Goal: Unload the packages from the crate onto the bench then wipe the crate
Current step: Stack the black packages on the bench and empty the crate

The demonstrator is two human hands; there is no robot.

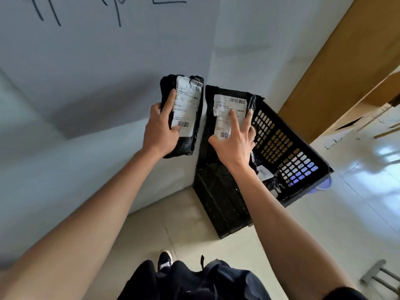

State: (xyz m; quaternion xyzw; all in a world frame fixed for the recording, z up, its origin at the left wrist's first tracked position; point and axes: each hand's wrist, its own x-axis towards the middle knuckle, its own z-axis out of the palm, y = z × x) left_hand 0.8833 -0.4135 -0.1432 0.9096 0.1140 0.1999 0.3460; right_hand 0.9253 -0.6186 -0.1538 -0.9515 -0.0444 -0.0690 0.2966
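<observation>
1. The left hand [160,131] is curled round a slim black poly mailer [184,118]: the forefinger is laid along its white shipping label, the thumb pressed near the lower barcode, the other fingers hidden behind.
2. The right hand [234,144] is spread on a wider black mailer [227,113], fingers apart across its label, thumb out toward 9 o'clock. Whether it is gripped from behind cannot be told.
3. Both parcels are held upright side by side, the slim one at 9 o'clock of the wide one, which stands over the crate's rim.
4. The film is seen wrinkled and glossy; both are judged light, soft and somewhat slippery, best taken across the middle with the thumb on the paper label.
5. The black perforated plastic crate [287,148] sits on the pale tiled floor against the wall, at 5 o'clock of the hands; more wrapped parcels [265,173] are left inside.
</observation>
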